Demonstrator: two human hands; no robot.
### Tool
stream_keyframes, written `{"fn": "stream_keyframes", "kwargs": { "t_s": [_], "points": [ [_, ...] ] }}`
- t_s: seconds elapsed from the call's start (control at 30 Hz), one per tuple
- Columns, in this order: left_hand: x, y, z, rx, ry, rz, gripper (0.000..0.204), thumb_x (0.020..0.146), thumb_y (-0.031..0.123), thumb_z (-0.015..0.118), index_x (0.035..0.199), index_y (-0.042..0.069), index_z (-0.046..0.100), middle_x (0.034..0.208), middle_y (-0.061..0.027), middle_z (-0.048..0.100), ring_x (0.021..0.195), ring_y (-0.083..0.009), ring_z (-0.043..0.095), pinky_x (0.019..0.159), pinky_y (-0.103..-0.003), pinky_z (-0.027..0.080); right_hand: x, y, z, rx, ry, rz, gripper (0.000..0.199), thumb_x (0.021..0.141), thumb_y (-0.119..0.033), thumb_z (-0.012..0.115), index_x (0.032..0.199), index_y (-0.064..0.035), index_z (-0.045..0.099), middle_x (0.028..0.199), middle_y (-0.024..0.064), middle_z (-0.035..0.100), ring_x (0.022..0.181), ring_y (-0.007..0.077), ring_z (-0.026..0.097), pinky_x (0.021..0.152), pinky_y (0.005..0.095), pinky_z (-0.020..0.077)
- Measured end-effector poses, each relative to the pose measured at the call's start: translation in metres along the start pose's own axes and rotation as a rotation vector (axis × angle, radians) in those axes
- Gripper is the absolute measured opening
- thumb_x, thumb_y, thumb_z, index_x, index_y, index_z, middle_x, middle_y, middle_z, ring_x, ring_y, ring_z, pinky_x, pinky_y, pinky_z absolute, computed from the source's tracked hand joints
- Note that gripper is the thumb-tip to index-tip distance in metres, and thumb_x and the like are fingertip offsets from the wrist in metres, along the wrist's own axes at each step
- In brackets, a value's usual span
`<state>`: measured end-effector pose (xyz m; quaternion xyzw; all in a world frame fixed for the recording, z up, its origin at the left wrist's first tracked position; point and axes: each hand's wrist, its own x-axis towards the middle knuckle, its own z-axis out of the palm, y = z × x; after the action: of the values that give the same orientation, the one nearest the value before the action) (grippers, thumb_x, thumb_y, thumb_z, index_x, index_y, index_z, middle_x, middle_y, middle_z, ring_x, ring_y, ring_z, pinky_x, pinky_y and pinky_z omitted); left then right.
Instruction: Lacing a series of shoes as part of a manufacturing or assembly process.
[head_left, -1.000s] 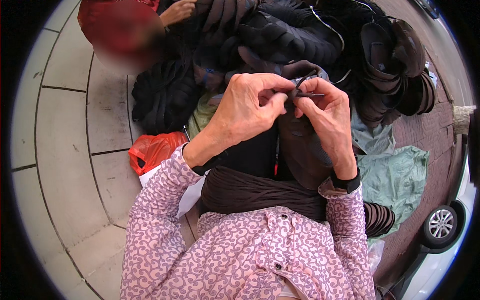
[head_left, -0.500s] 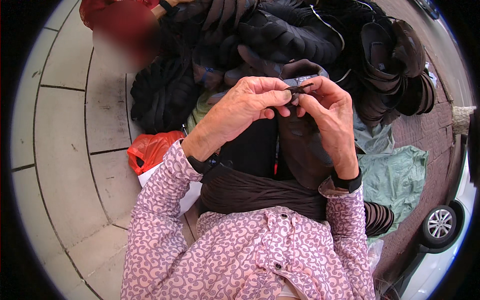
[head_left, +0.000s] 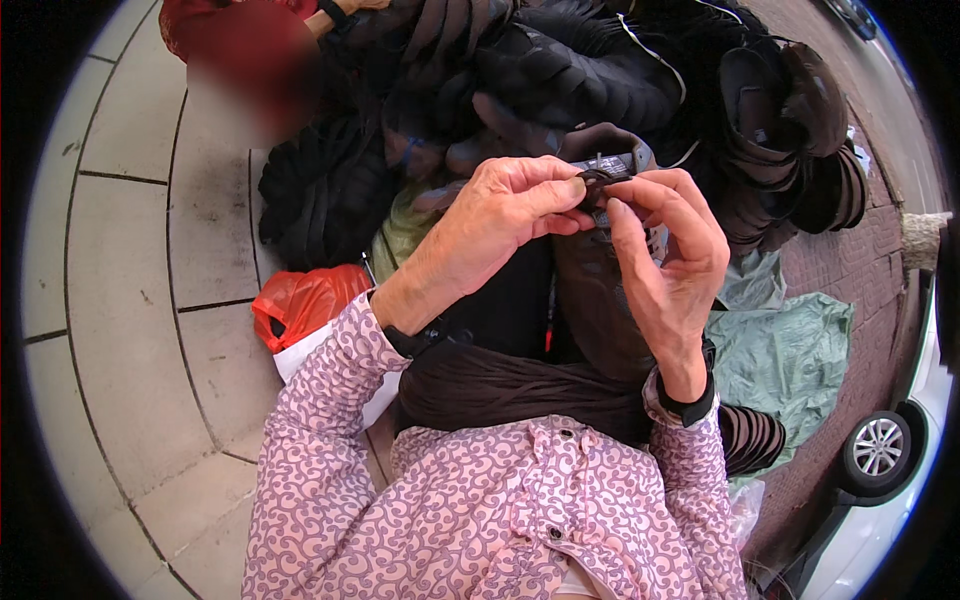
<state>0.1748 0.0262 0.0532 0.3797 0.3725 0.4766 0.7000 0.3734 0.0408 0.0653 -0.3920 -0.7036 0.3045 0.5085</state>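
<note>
A dark shoelace (head_left: 597, 180) is bunched between my hands above a brown and grey shoe (head_left: 597, 285). My left hand (head_left: 520, 205) pinches the lace between thumb and fingers. From the other side, my right hand (head_left: 672, 245) has its thumb and forefinger tips close together at the lace, its other fingers curled behind. The shoe lies in front of my body with its collar pointing away from me; my fingers hide part of its tongue and upper. A thick hank of dark laces (head_left: 520, 388) lies across my lap.
Piles of dark shoes (head_left: 580, 75) fill the far side, with stacked brown shoes (head_left: 760, 120) at right. A person in a red sleeve (head_left: 250, 60) is at far left. Around me are a red plastic bag (head_left: 305, 300), green sheeting (head_left: 785, 350) and a parked car (head_left: 900, 520).
My right hand has shifted slightly right and toward me, its thumb and forefinger spreading wider. The lace end that stuck out to the right has moved. My left hand keeps its pinch.
</note>
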Motion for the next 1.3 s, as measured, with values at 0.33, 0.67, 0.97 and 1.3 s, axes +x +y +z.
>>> {"fn": "stream_keyframes", "kwargs": {
  "t_s": [0.33, 0.67, 0.97, 1.3],
  "points": [
    [-0.003, -0.012, 0.018, 0.452, 0.115, 0.351, 0.02, 0.096, 0.001, 0.073, 0.111, -0.013, 0.071, 0.117, -0.009, 0.065, 0.098, -0.0154, 0.073, 0.087, -0.026, 0.061, -0.003, 0.002, -0.006, 0.496, -0.074, 0.389, 0.012, 0.093, 0.002, 0.079, 0.105, 0.0029, 0.077, 0.098, 0.0016, 0.071, 0.088, 0.0078, 0.068, 0.078, 0.02, 0.0525],
    [-0.004, -0.013, 0.024, -0.035, 0.181, 0.071, 0.019, 0.101, 0.009, 0.07, 0.113, -0.005, 0.074, 0.108, -0.0061, 0.074, 0.094, -0.0141, 0.073, 0.084, -0.025, 0.059, -0.009, -0.003, -0.002, 0.378, -0.046, 0.401, 0.007, 0.098, 0.0, 0.073, 0.104, 0.0025, 0.072, 0.092, -0.0009, 0.069, 0.077, 0.0039, 0.063, 0.068, 0.0195, 0.0501],
    [-0.004, -0.008, 0.028, 0.296, 0.244, 0.148, 0.025, 0.104, 0.014, 0.068, 0.123, -0.001, 0.074, 0.107, -0.009, 0.078, 0.091, -0.0126, 0.075, 0.08, -0.025, 0.059, 0.006, 0.008, -0.017, 0.659, 0.036, 0.431, 0.01, 0.103, -0.006, 0.07, 0.108, 0.0018, 0.067, 0.089, 0.0017, 0.067, 0.074, 0.0079, 0.061, 0.068, 0.023, 0.0483],
    [0.032, -0.024, -0.008, 0.845, 0.359, 0.265, 0.025, 0.097, 0.012, 0.066, 0.117, 0.0, 0.076, 0.11, -0.0157, 0.076, 0.091, -0.0248, 0.078, 0.079, -0.032, 0.059, 0.028, 0.02, -0.025, 0.679, 0.046, 0.355, 0.015, 0.104, -0.012, 0.071, 0.113, 0.0001, 0.067, 0.089, 0.0019, 0.068, 0.076, 0.0084, 0.062, 0.069, 0.0233, 0.0489]
  ]
}}
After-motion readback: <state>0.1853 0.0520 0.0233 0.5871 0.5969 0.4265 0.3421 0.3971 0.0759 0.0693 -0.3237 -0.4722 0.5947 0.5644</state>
